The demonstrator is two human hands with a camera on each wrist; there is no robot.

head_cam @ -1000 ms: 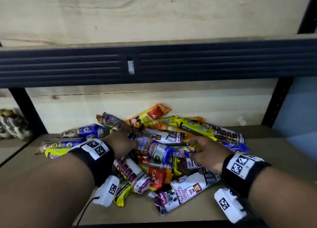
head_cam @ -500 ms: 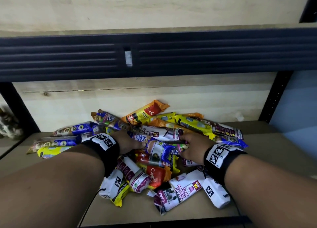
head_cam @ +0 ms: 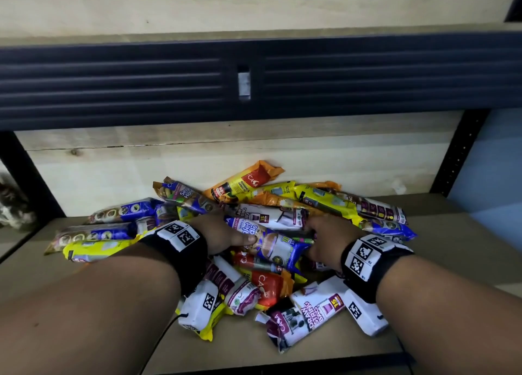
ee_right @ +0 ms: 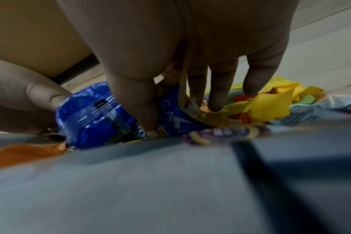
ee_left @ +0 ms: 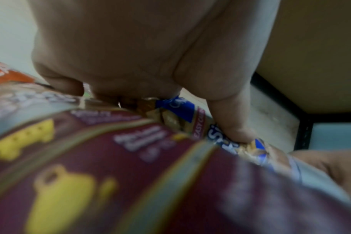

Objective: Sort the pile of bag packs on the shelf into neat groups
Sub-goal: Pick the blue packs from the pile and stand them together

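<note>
A pile of bag packs [head_cam: 254, 233] in blue, yellow, orange and white-maroon wrappers lies in the middle of the shelf board [head_cam: 452, 261]. On top at the centre lies a blue pack [head_cam: 278, 246]. My left hand [head_cam: 234, 233] pinches its left end; in the left wrist view the thumb [ee_left: 234, 126] presses on the blue pack [ee_left: 180, 109] over a blurred maroon pack [ee_left: 110, 174]. My right hand [head_cam: 316, 239] grips the right end; the right wrist view shows the thumb [ee_right: 142, 110] on the blue pack [ee_right: 90, 120] and the fingers [ee_right: 216, 88] behind, over yellow packs [ee_right: 266, 104].
A dark beam of the upper shelf [head_cam: 141, 83] runs across above the pile. A wooden back panel [head_cam: 339, 160] stands behind it. Black uprights stand at the left [head_cam: 25, 171] and right [head_cam: 457, 154]. Bare board shows right of the pile. Blurred items [head_cam: 14, 205] sit in the left bay.
Both hands have moved inward over the pile. The right hand has slid left onto the blue pack's right end, and the left thumb has settled on its left end.
</note>
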